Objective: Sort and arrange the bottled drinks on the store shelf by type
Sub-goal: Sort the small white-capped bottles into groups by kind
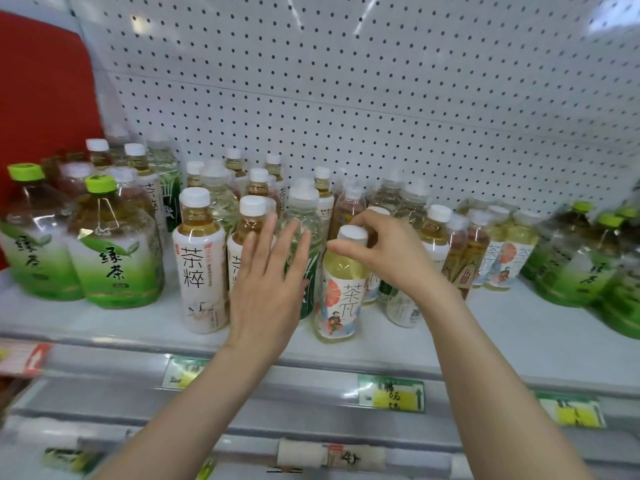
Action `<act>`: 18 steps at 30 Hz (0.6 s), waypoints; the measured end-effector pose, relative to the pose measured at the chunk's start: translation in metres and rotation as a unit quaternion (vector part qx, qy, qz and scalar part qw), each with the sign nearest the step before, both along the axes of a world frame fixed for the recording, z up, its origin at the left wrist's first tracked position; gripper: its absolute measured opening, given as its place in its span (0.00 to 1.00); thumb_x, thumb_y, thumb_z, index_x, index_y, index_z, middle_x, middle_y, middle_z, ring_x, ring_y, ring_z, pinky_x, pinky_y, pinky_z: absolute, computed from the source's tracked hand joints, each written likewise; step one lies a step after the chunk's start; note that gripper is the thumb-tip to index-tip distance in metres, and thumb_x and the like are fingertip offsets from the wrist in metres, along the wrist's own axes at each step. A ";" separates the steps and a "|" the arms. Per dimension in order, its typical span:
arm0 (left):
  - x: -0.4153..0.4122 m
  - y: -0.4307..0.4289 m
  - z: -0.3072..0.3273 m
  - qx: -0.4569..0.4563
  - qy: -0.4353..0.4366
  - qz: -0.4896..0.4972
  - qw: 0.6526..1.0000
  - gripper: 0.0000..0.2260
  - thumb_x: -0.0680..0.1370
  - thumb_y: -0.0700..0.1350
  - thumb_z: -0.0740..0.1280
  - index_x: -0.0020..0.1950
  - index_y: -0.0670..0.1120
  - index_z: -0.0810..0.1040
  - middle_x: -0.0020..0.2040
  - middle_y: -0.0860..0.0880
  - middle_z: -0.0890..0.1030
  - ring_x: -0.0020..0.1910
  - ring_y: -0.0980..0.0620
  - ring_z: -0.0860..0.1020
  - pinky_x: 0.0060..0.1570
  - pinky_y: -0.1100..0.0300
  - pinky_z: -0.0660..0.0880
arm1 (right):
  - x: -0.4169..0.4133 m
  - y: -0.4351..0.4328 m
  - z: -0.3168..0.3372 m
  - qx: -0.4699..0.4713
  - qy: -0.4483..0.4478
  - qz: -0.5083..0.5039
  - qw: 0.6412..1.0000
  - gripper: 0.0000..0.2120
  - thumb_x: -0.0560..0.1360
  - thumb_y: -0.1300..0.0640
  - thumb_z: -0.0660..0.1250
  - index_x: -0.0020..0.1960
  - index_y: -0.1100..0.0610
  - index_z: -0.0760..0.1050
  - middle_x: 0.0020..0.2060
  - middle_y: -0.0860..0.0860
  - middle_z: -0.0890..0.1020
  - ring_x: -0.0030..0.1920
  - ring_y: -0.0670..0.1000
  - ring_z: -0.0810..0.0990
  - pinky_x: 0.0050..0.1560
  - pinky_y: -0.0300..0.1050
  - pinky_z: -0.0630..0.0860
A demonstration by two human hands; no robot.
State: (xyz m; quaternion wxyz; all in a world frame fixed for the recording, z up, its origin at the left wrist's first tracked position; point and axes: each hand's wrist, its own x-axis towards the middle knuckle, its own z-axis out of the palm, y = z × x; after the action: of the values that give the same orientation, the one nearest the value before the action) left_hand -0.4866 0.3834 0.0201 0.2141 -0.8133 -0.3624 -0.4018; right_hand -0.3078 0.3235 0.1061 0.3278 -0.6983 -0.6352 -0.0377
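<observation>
— Which bottle is being handled?
— The clear plastic bottle of pale yellow tea with a white cap and an orange-fruit label (341,299). It stands upright at the front of the white metal shelf (519,327). The right hand (391,252) reaches over it from the right, its grip pinched round the white cap.
— And the left hand (266,282)?
— Released, with fingers straight and spread, just left of that bottle. It is in front of a clear bottle with a dark green label (304,233). Whether the fingers touch it, I cannot tell.
— What else, counted?
— Further left of the yellow-tea bottle, two white-capped bottles of amber tea with white labels (199,261) stand in the front row. Far left are two big green-capped green-tea bottles (114,258). Well to its right are at least two more green-labelled big bottles (581,271), blurred. Below it, three green-and-yellow price tags (391,394) sit on the shelf edge. Behind it is a crowd of white-capped bottles (258,181) against the white pegboard (381,98), too many to count.
</observation>
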 end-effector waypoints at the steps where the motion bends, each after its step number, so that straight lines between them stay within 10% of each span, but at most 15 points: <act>1: 0.001 -0.003 -0.001 0.002 -0.012 -0.017 1.000 0.31 0.74 0.42 0.71 0.75 0.40 0.65 0.76 0.40 0.64 0.78 0.39 0.53 0.76 0.44 0.48 | -0.001 0.000 -0.002 -0.022 0.001 0.001 1.000 0.21 0.69 0.32 0.68 0.51 0.46 0.75 0.43 0.41 0.80 0.43 0.43 0.78 0.42 0.43 0.76; 6: 0.004 -0.026 -0.016 -0.117 -0.085 -0.158 0.977 0.28 0.80 0.52 0.63 0.76 0.41 0.63 0.74 0.44 0.66 0.75 0.46 0.60 0.73 0.49 0.61 | -0.002 -0.010 -0.008 -0.040 0.033 0.024 0.998 0.18 0.75 0.39 0.67 0.58 0.48 0.74 0.48 0.43 0.81 0.48 0.46 0.79 0.50 0.52 0.78; 10: 0.008 -0.047 -0.010 -0.382 -0.144 -0.229 0.884 0.37 0.74 0.62 0.66 0.78 0.60 0.50 0.68 0.67 0.65 0.64 0.69 0.65 0.60 0.75 0.63 | -0.008 -0.019 -0.007 -0.013 0.074 0.031 0.997 0.17 0.74 0.37 0.66 0.55 0.48 0.76 0.46 0.44 0.83 0.46 0.45 0.81 0.49 0.55 0.79; 14: 0.007 -0.048 -0.008 -0.466 -0.269 -0.276 0.797 0.23 0.70 0.58 0.73 0.63 0.62 0.70 0.52 0.64 0.81 0.50 0.67 0.78 0.47 0.68 0.75 | -0.013 -0.022 0.004 -0.009 0.191 0.097 0.977 0.21 0.73 0.31 0.62 0.52 0.47 0.78 0.46 0.46 0.84 0.48 0.48 0.82 0.53 0.56 0.79; 18: -0.004 -0.050 -0.014 -0.526 -0.331 -0.282 0.731 0.18 0.71 0.52 0.74 0.57 0.58 0.74 0.52 0.58 0.83 0.49 0.61 0.81 0.46 0.63 0.79 | 0.008 0.008 0.006 0.059 0.000 -0.065 0.996 0.24 0.80 0.39 0.54 0.65 0.54 0.74 0.60 0.51 0.78 0.60 0.52 0.76 0.59 0.48 0.72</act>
State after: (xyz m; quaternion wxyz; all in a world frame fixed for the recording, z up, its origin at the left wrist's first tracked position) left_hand -0.4909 0.3337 0.0059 -0.5047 -0.6759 -0.3176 -0.4330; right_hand -0.3002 0.3311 0.1121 0.3651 -0.7173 -0.5855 -0.0963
